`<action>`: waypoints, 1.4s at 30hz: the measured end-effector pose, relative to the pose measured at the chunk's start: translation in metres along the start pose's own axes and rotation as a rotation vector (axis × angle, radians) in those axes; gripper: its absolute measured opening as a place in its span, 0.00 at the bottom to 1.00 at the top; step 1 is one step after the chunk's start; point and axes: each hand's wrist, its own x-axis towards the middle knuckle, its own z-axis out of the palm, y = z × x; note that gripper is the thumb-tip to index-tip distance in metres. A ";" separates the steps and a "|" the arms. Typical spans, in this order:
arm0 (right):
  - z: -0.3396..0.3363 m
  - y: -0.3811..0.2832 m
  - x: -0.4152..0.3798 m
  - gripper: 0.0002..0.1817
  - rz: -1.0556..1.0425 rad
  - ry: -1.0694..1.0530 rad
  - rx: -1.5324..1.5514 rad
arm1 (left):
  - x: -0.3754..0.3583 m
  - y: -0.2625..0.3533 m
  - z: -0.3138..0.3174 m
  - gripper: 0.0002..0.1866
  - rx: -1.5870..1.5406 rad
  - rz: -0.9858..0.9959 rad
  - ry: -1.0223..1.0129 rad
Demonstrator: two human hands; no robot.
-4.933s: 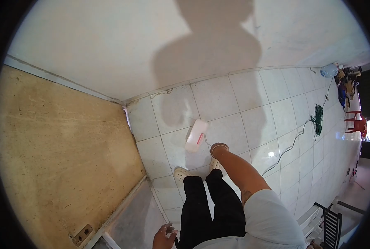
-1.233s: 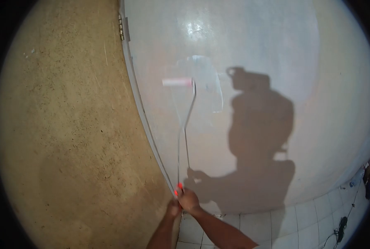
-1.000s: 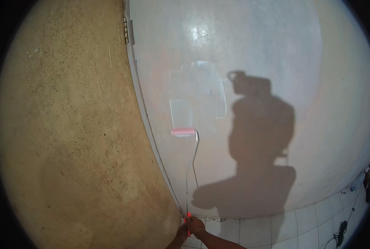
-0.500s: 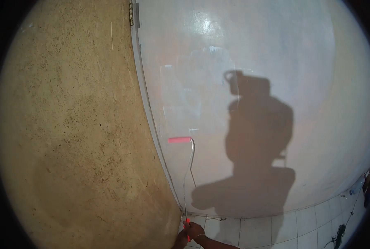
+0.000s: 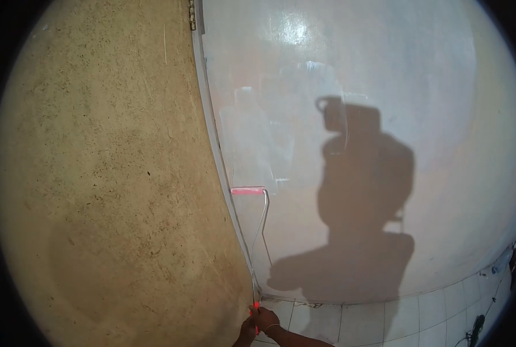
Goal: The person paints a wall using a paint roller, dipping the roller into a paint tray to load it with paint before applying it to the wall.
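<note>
A paint roller with a pink sleeve point(image 5: 247, 191) rests against the wall point(image 5: 304, 231), its left end at the grey door frame point(image 5: 213, 130). The sleeve has whitish streaks. From its right end a bent metal rod runs down to a red handle point(image 5: 256, 304). My right hand point(image 5: 266, 318) is closed around this handle. Just left of it and lower, my left hand point(image 5: 248, 328) is also closed on the handle, partly hidden by the right one. Above the sleeve, the wall has wet-looking paint patches point(image 5: 258, 139) with white edges.
A worn, speckled yellowish door point(image 5: 113, 173) fills the left side. My shadow point(image 5: 365, 185) falls on the wall. White floor tiles point(image 5: 362, 321) lie below. At the right are a plastic bottle point(image 5: 502, 261) and a dark cable point(image 5: 476, 329).
The roller has shifted left along the wall to the door frame, and its sleeve shows more whitish paint. Both hands moved slightly left with the handle. The view has turned slightly left.
</note>
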 end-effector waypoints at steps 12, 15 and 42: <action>-0.035 -0.074 0.011 0.32 -0.200 0.304 0.009 | 0.037 0.092 0.009 0.33 0.172 0.143 0.134; -0.010 -0.024 -0.005 0.33 -0.032 0.123 -0.014 | -0.008 0.058 0.012 0.31 0.267 -0.026 0.133; -0.157 -0.225 -0.058 0.31 -0.386 0.422 0.042 | 0.005 0.302 0.082 0.36 0.488 0.229 0.227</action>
